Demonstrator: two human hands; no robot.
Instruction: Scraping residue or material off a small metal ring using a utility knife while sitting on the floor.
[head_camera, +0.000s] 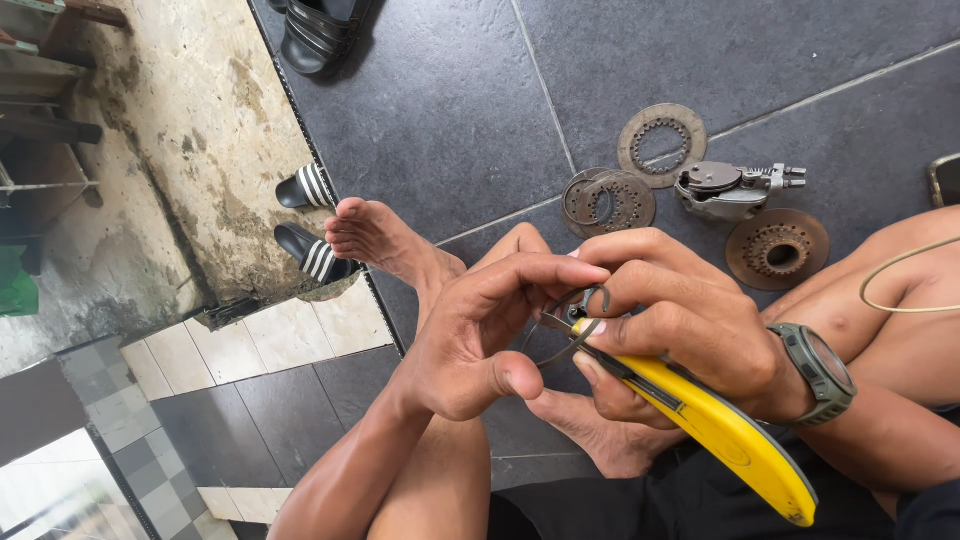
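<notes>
- Yellow-handled pliers are gripped in the right hand, fingers wrapped tight round the handles; the long axis runs from the lower right, nearest the camera, up and left to the dark nose.
- At that nose a thin wire ring is caught, sitting between both hands, just above the crossed feet.
- From the other side the left hand is curled in, its forefinger arched over the top and touching the ring; the thumb is tucked below, and whether the ring is actually pinched cannot be told.
- Both hands are touching at the fingertips, so neither is the nearer one.
- Well apart, up on the dark tiles, three toothed discs and a grey metal part are laid out.
- No packages, labels or signs are seen; black striped sandals are parked at the step to the left.
</notes>
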